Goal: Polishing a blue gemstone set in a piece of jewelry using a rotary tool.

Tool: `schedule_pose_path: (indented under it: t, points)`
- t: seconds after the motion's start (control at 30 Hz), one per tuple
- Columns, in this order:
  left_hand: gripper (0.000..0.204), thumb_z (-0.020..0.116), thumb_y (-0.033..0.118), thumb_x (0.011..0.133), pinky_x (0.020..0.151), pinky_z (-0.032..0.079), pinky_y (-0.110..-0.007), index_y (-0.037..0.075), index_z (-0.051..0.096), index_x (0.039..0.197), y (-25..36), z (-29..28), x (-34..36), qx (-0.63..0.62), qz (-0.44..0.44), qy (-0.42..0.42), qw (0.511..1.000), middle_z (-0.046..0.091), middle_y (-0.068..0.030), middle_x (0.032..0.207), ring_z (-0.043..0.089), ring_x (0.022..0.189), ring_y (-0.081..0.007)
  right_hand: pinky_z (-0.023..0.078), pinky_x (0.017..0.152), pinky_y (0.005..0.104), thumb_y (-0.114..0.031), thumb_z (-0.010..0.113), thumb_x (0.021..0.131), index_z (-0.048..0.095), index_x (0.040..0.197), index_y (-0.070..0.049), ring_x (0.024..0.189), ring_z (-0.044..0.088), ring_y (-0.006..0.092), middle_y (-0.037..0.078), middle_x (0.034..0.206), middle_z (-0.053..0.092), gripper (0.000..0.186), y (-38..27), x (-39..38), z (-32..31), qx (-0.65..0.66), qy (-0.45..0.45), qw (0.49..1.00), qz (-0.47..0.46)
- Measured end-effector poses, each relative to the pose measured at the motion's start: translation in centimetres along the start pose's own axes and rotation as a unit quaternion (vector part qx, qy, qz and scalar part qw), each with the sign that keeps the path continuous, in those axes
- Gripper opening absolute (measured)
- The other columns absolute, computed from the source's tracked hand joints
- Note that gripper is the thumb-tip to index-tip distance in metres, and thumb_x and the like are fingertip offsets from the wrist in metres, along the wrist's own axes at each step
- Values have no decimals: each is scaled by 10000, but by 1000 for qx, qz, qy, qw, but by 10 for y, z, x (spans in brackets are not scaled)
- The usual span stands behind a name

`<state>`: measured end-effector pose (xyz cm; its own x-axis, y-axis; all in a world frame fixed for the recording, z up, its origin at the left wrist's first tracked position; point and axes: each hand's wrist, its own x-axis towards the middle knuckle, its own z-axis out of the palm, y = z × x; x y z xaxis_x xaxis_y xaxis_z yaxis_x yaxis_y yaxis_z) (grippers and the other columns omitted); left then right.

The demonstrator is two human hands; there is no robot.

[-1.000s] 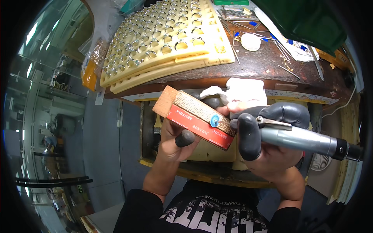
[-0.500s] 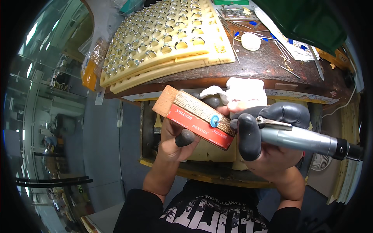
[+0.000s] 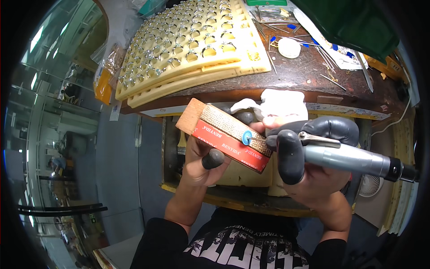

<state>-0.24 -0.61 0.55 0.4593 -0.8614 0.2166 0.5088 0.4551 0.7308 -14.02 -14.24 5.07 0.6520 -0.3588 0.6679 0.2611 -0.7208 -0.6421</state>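
Note:
My left hand (image 3: 199, 172) grips a wooden block (image 3: 190, 115) from below, a black cot on its thumb. The block has a red printed band along one side and a rough, golden textured strip (image 3: 224, 123) on its upper face. In my right hand (image 3: 313, 181), whose fingers wear black cots, is a silver rotary handpiece (image 3: 354, 160) with a lever on top and a cable end at the right. A small blue disc (image 3: 247, 137) on its thin shank meets the textured strip, near the end of the block by my right fingers.
Beyond my hands, a yellow tray (image 3: 192, 67) with rows of rings lies on the dark wooden bench (image 3: 298, 76). White crumpled cloth or paper (image 3: 284, 105) sits at the bench's front edge. A round white piece (image 3: 289, 48), thin metal tools and a green cover (image 3: 354, 27) are at the right.
The handpiece and my right hand have shifted very slightly to the right, and the blue disc's tilt has changed a little. The block stays almost still in my left hand.

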Motion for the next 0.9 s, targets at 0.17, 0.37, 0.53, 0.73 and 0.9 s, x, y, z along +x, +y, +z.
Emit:
schedule_pose_path:
  t: [0.17,0.37,0.53,0.73,0.9]
  points:
    - [743,695,197,782,1081,352,-485,23,293,1383,1,1,0,26,-10,6,1000,403,-232,1352,434,1260,-343,531,783,308,-42,675,789,690,995,-154,887,649,184,46,961,674,236,1,-1,4,108,18,993,39]
    - [735,700,214,785,1077,354,-488,25,306,1377,1,0,0,28,-12,1,1000,405,-223,1353,435,1259,-345,545,716,276,-44,682,781,708,924,-170,828,667,155,30,905,688,192,5,-1,5,73,31,997,10]
    - [745,702,224,785,1088,329,-505,21,299,1378,0,0,1,30,-8,2,1000,407,-219,1355,419,1269,-363,542,686,263,-51,682,781,710,935,-160,799,664,148,21,884,685,191,3,3,2,37,13,999,12]
    - [761,698,236,783,1090,321,-516,16,280,1380,1,5,1,43,-3,15,999,416,-214,1343,424,1264,-374,544,680,257,-53,690,774,710,947,-183,785,664,132,9,859,686,217,2,-2,8,95,48,993,49]
    - [698,681,179,797,1056,356,-528,5,309,1361,-1,0,2,12,7,-1,1000,443,-231,1319,437,1243,-413,544,726,276,-49,685,779,707,940,-147,818,666,154,36,902,687,190,2,1,4,49,15,999,19]
